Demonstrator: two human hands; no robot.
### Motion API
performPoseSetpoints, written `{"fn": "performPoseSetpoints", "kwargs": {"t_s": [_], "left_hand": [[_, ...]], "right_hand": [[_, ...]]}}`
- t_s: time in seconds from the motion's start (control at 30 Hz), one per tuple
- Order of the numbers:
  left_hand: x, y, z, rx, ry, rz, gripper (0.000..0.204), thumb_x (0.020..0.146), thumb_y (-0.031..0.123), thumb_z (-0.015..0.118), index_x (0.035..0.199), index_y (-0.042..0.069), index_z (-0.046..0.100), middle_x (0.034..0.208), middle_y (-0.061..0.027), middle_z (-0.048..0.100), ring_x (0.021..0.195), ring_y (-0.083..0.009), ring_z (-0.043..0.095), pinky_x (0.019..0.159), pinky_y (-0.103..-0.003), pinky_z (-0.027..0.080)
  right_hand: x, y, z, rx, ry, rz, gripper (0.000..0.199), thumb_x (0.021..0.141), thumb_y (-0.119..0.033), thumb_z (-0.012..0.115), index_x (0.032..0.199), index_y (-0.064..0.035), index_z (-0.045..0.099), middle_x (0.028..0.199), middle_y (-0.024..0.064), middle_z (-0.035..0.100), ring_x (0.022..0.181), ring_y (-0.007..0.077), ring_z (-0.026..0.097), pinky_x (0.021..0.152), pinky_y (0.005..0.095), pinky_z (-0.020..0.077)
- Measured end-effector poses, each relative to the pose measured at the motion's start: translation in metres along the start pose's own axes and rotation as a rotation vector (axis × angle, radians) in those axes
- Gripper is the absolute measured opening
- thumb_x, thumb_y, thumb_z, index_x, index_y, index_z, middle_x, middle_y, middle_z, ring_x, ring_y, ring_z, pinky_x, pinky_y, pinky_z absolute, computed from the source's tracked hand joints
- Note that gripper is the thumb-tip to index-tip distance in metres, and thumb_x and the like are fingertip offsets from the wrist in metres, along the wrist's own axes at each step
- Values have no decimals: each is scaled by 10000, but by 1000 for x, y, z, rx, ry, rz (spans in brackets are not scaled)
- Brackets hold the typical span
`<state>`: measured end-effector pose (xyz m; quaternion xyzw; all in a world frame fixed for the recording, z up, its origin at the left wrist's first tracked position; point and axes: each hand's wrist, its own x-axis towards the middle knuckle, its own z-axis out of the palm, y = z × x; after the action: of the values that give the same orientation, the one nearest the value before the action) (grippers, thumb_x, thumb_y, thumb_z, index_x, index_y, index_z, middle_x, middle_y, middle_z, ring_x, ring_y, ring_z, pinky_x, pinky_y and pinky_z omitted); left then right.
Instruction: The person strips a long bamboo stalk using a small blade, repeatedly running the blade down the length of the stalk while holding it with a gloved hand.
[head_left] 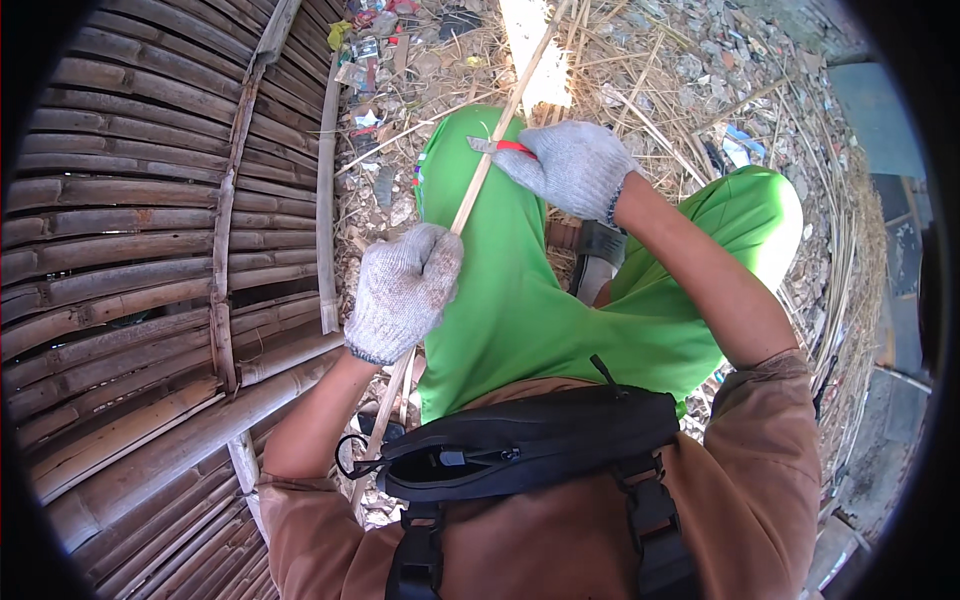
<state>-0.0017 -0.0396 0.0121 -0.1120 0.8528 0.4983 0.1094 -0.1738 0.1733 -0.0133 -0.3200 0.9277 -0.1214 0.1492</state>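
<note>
A long, thin bamboo strip (pixel 473 190) slants from beside my left hip up over my green-clad knee toward the bright ground ahead. Wrapped round its lower part is my left hand (pixel 405 285), closed, in a pale grey knitted glove. My right hand (pixel 578 168), gloved the same way, is closed on a red-handled knife (pixel 516 148). The knife's curved metal blade lies across the strip above the knee, and a fine curl of shaving stands up beside it. The right fingers are partly hidden behind the back of the glove.
A slatted bamboo wall (pixel 130 215) rises close on my left. Litter, stones and loose straw (pixel 690 90) cover the ground ahead and to the right. A black waist bag (pixel 530 440), its zip open, rests across my lap. Thin bamboo strips (pixel 825 260) lie at the right.
</note>
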Motion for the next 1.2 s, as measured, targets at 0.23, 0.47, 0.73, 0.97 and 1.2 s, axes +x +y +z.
{"fn": "performPoseSetpoints", "kwargs": {"t_s": [0.23,0.47,0.73,0.97,1.2], "left_hand": [[-19,1,-6,81,17,52,266,1095,222,619,992,-7,703,621,-41,639,549,-87,613,553,-300,503],[-58,-9,-16,84,6,52,247,1096,220,625,985,16,711,598,-50,633,498,-120,639,512,-305,511],[-103,-8,-33,114,-7,-28,196,1071,156,632,1003,-1,726,636,-96,639,536,-170,656,540,-337,515],[-137,-17,-44,194,7,-11,184,1048,149,647,1000,-13,720,673,-132,628,567,-220,645,571,-370,504],[-155,-7,-50,187,-40,18,186,1047,142,639,1001,-21,715,678,-105,627,594,-184,653,584,-346,504]], "right_hand": [[-4,-6,1,-10,24,-11,711,1062,-710,383,988,-104,749,1017,213,779,970,425,755,872,559,594],[0,3,1,16,11,40,755,1053,-744,359,999,-104,755,1005,237,772,975,435,749,886,566,583],[-3,-3,1,27,18,33,768,1056,-752,348,1004,-102,753,990,239,770,976,439,748,908,562,575],[-3,-4,3,5,44,20,743,1064,-726,357,1010,-95,746,982,234,770,969,433,751,908,557,577],[8,8,2,7,84,33,734,1075,-696,369,1015,-66,740,991,241,772,983,441,748,903,553,579]]}}
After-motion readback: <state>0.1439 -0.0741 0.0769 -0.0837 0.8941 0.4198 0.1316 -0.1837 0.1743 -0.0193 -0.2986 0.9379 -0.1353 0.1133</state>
